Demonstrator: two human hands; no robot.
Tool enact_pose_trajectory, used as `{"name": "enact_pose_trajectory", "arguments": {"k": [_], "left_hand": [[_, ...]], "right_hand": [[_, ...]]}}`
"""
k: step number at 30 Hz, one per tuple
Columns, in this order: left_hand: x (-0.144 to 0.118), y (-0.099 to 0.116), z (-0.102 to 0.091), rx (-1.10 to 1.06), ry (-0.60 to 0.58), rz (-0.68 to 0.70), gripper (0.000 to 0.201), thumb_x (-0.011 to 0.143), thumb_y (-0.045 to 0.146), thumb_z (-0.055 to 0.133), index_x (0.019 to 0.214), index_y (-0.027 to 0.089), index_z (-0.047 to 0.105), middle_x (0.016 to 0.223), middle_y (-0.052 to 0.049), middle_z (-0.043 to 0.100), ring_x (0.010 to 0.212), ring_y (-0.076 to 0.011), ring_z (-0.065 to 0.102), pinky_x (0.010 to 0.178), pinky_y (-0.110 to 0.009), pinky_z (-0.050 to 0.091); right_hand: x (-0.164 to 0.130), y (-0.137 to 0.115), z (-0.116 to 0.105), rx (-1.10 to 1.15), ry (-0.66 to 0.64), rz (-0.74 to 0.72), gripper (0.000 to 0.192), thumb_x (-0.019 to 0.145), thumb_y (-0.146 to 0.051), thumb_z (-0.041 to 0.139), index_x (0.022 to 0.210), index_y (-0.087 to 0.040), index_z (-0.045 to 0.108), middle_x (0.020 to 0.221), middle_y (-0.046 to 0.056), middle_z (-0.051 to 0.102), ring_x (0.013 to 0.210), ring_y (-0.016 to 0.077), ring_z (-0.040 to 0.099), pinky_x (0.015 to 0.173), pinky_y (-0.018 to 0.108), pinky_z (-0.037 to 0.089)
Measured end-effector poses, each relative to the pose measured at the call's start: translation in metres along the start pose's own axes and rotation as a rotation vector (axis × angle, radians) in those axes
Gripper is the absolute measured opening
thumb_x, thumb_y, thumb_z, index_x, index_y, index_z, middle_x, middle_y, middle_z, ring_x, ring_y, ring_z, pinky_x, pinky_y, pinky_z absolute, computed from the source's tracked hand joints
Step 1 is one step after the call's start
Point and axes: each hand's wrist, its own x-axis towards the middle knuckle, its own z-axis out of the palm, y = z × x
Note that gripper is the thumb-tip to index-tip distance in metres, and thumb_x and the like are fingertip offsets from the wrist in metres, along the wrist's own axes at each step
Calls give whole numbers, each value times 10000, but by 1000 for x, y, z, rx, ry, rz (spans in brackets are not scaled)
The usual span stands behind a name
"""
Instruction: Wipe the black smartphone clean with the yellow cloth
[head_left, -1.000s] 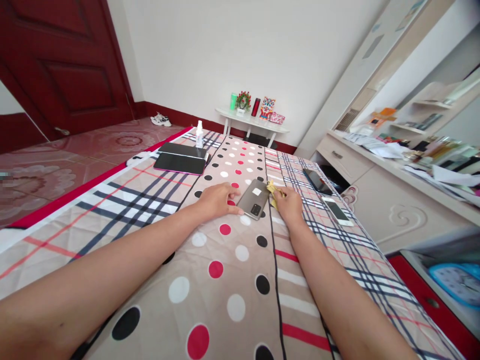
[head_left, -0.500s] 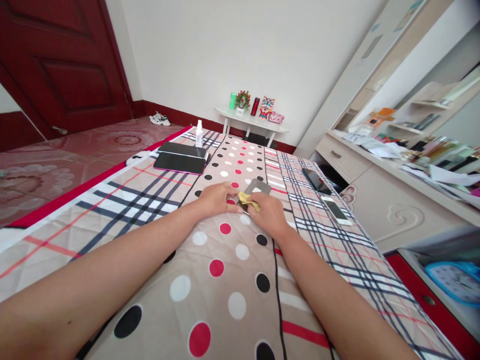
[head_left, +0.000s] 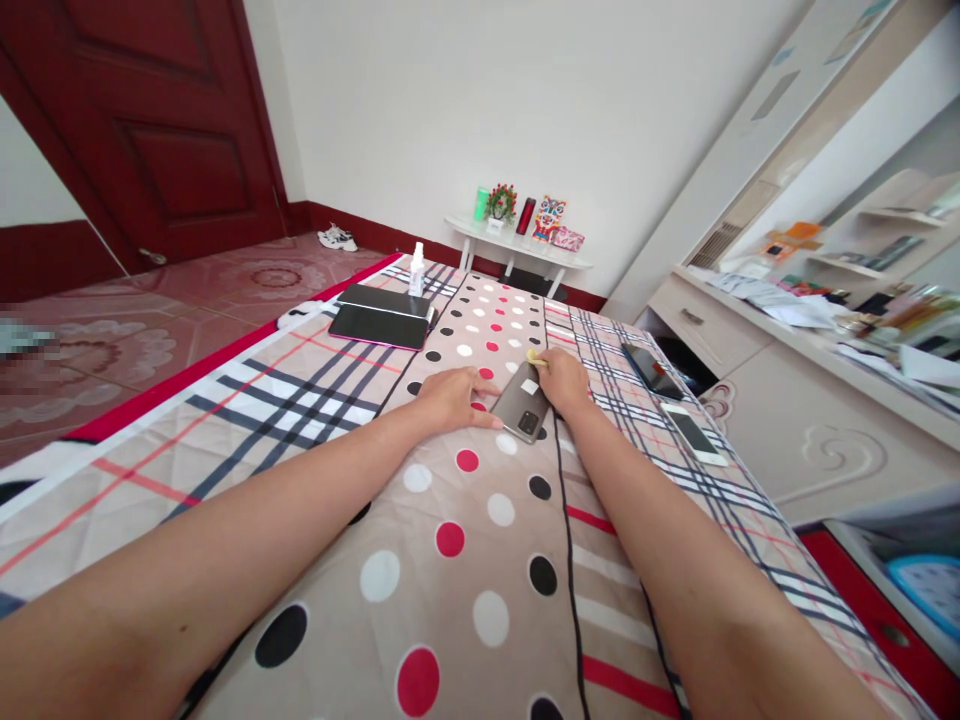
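Here, a flat grey rectangular phone point(head_left: 523, 401) is lying face down on the quilted bedspread point(head_left: 465, 560), a soft cloth printed with red, black and white dots down the middle and plaid bands on both sides. The left hand point(head_left: 451, 397) is lying flat with fingers spread, its fingertips pressing the phone's near left edge and closing on nothing. The right hand point(head_left: 564, 381) is curling shut around a small crumpled yellow cloth point(head_left: 535, 358), which is touching the phone's far right corner; a dark camera block is showing at the phone's near end and a pale square patch at its middle.

Well apart to the left, two dark glossy tablets point(head_left: 381, 315) are lying side by side, and a small clear spray bottle with a white top point(head_left: 416, 271) is standing upright just beyond them. To the right, a black phone point(head_left: 652, 368) and a white-framed phone point(head_left: 694, 433) are lying near the bed's right edge, close to the pale cabinet point(head_left: 780, 420). The dotted band between the two forearms is lying bare towards the camera. Beyond the bed's far end, a low white table point(head_left: 517, 246) is carrying small coloured items whose details are too small to tell.
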Motion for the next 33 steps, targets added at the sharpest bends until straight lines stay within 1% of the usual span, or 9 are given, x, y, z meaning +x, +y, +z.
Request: {"name": "enact_pose_trajectory", "arguments": {"k": [4, 7, 10, 14, 18, 22, 29, 31, 33], "left_hand": [[-1, 1, 2, -35, 20, -35, 793, 693, 565, 910, 1369, 289, 599, 1110, 43, 705, 967, -162, 655, 758, -260, 407], [-1, 1, 1, -49, 25, -41, 833, 683, 548, 915, 1391, 295, 555, 1092, 54, 699, 934, -153, 644, 739, -258, 386], [2, -3, -2, -58, -4, -2, 899, 676, 517, 917, 1454, 325, 510, 1105, 52, 692, 961, -152, 639, 785, -244, 410], [8, -12, -6, -91, -77, 81, 1022, 675, 460, 907, 1554, 272, 419, 1150, 2, 686, 936, -142, 634, 814, -226, 446], [9, -18, -7, -119, -110, 133, 1014, 676, 461, 891, 1556, 244, 437, 1185, -38, 673, 888, -129, 615, 781, -215, 453], [8, -18, -8, -121, -136, 157, 982, 635, 444, 914, 1509, 246, 513, 1203, -30, 663, 864, -111, 571, 773, -204, 440], [4, -14, -11, -91, -128, 141, 832, 693, 501, 859, 1452, 291, 591, 1186, -10, 659, 881, -118, 555, 772, -200, 411], [4, -13, -12, -79, -126, 140, 744, 739, 453, 812, 1438, 307, 605, 1180, -3, 659, 879, -115, 557, 765, -194, 410], [4, -13, -12, -69, -130, 141, 653, 794, 341, 718, 1437, 306, 608, 1187, -2, 664, 866, -109, 561, 753, -188, 413]], "right_hand": [[-9, -21, -3, 67, -62, -172, 323, 1005, -251, 474, 1187, -196, 735, 1254, 40, 654, 1157, 162, 588, 927, 248, 387], [-23, -33, -6, 113, -111, -279, 281, 1001, -261, 509, 1122, -182, 751, 1186, 36, 675, 1098, 144, 593, 906, 240, 375], [-42, -41, -9, 168, -139, -345, 284, 1009, -273, 504, 1085, -173, 758, 1118, 41, 686, 1039, 136, 595, 895, 239, 368], [-72, -44, -12, 277, -182, -400, 282, 1006, -254, 502, 1115, -214, 759, 1140, 4, 682, 1031, 99, 605, 904, 212, 377], [-97, -43, -15, 351, -212, -412, 240, 948, -240, 571, 1094, -191, 755, 1160, 5, 681, 1018, 92, 615, 872, 196, 384], [-103, -34, -20, 350, -228, -407, 189, 853, -206, 619, 991, -190, 748, 1009, -24, 694, 894, 77, 599, 779, 188, 356], [-79, 0, -18, 210, -19, -77, 260, 878, -213, 551, 1070, -145, 713, 1026, 43, 693, 888, 139, 582, 771, 224, 313], [-83, -5, -17, 180, -13, -68, 273, 890, -221, 530, 1082, -143, 708, 1018, 52, 693, 877, 146, 583, 762, 231, 308], [-94, -19, -17, 161, -53, -150, 267, 882, -237, 546, 1074, -164, 716, 1043, 40, 696, 917, 150, 598, 776, 236, 317]]}}
